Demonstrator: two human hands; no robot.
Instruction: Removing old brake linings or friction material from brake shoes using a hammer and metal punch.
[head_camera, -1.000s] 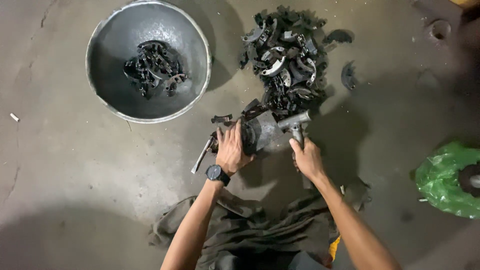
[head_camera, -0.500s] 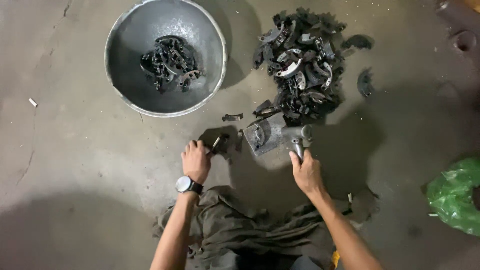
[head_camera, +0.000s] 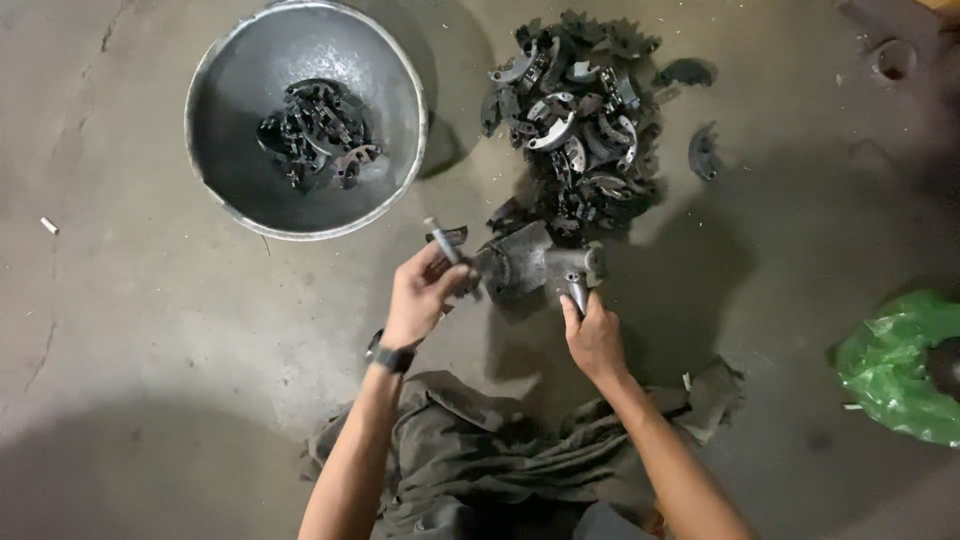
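My left hand (head_camera: 418, 295) holds a thin metal rod (head_camera: 441, 242) that points up and away, its lower end beside a grey metal block (head_camera: 528, 265) on the concrete floor. A wristwatch (head_camera: 389, 355) sits on that arm. My right hand (head_camera: 592, 335) grips the handle of a hammer (head_camera: 578, 285) whose head rests on the block's right side. Just beyond the block lies a heap of dark curved metal parts (head_camera: 578, 120).
A round metal basin (head_camera: 215, 160) at the upper left holds several dark parts (head_camera: 315, 130). Two loose curved pieces (head_camera: 703, 150) lie right of the heap. A green plastic bag (head_camera: 895, 365) is at the right edge. A grey cloth (head_camera: 480, 460) covers my lap.
My left hand went from the block down to the floor at its left, then came back up holding the thin rod. My right hand stayed on the hammer.
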